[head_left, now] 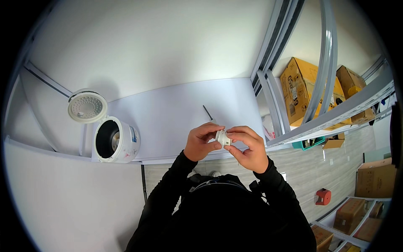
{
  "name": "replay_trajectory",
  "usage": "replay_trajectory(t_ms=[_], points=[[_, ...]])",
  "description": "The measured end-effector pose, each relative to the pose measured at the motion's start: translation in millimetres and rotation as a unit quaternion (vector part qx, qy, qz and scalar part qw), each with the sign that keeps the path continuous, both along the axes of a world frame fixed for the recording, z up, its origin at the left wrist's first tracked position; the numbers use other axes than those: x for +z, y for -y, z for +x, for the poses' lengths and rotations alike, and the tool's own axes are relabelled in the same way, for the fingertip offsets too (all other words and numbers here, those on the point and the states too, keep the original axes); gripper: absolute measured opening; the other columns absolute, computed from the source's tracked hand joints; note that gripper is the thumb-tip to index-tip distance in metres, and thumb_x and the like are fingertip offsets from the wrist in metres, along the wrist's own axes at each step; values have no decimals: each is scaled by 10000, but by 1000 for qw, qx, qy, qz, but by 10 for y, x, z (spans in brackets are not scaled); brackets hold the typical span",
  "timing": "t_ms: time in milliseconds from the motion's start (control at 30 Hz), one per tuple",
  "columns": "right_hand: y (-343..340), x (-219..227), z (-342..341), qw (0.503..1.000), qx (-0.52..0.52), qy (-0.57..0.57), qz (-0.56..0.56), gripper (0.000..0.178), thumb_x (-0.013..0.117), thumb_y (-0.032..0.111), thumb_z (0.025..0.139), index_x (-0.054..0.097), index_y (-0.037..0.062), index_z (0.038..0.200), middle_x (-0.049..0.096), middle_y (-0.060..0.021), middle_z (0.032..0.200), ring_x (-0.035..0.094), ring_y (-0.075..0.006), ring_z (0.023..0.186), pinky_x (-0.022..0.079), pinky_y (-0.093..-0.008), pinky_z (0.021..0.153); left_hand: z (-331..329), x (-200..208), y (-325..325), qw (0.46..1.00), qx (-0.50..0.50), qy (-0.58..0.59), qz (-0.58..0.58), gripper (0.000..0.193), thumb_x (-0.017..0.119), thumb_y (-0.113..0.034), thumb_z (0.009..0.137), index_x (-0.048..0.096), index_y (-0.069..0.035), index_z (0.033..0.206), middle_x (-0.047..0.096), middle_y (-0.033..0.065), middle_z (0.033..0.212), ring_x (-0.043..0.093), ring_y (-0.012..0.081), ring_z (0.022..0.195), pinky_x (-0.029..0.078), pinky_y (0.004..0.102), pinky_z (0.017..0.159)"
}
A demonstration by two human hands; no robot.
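Note:
Between my hands, above the near edge of the white table (180, 101), is a small white round plastic part (222, 138) with a stepped rim and a small square opening. My left hand (201, 142) pinches it from the left with thumb and fingers. From the other side, my right hand (249, 148) grips it with thumb and fingertips. Just beyond my left hand a thin dark rod (207, 111), like a screwdriver shaft, lies on the table; its near end is hidden. A white rice cooker (128, 145) stands at the left, its perforated lid (87, 106) swung up, its dark inside showing.
A grey metal frame (275, 101) rises at the table's right end. Beyond it, yellow and brown cardboard boxes (300, 84) sit on a shelf. On the floor at the right are a green crate (312, 143) and a red stool (323, 196). More boxes (350, 212) fill the lower-right shelves.

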State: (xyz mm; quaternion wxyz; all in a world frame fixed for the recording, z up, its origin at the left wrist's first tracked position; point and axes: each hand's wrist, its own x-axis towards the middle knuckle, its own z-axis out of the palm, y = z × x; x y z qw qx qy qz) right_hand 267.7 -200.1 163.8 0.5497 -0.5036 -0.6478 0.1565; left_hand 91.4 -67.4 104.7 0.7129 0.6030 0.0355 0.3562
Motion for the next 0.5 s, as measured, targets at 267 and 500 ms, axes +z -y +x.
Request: replay_trajectory(t_ms=[267,500], points=[[39,-10,-6,1000,-11,-4,1,369,856,-14,808,720,26,1149,711,-129,1119,713,-237,888,601,-326,775,-9,79,87,1000,14,-18,8,582,823,78,814,659,5,1367,667,125,1214,681,227,1092,590,360,959],[94,-5,-13,999,-19,-19,-18,354,862,1,817,715,14,1139,718,-128,1030,710,-209,812,595,-311,746,-30,79,114,999,13,-49,4,590,861,18,794,672,20,1353,675,157,1265,670,256,1155,557,373,972]])
